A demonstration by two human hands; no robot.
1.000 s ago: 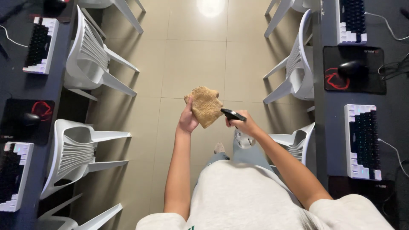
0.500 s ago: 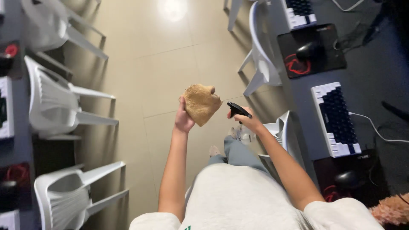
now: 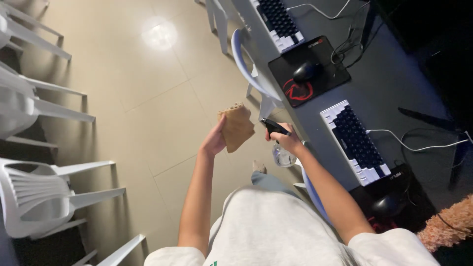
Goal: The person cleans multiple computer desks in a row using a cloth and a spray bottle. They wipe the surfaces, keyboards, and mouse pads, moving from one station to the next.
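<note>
My left hand (image 3: 215,140) holds up a tan folded cloth (image 3: 237,126) at chest height over the floor. My right hand (image 3: 286,142) grips a clear spray bottle (image 3: 282,152) by its black trigger head (image 3: 273,126), whose nozzle points at the cloth from a few centimetres away. The bottle's clear body hangs below my fist. Both arms reach forward from my light grey shirt.
A dark desk (image 3: 389,83) on the right carries white-and-black keyboards (image 3: 354,140), a black mouse (image 3: 306,72) on a black-and-red pad and cables. White plastic chairs (image 3: 44,197) line the left; another chair (image 3: 256,74) is tucked at the desk. Beige tiled floor (image 3: 148,88) lies between.
The view has swung toward the right-hand desk. Both hands keep their hold, and the cloth and sprayer stay close together in front of me.
</note>
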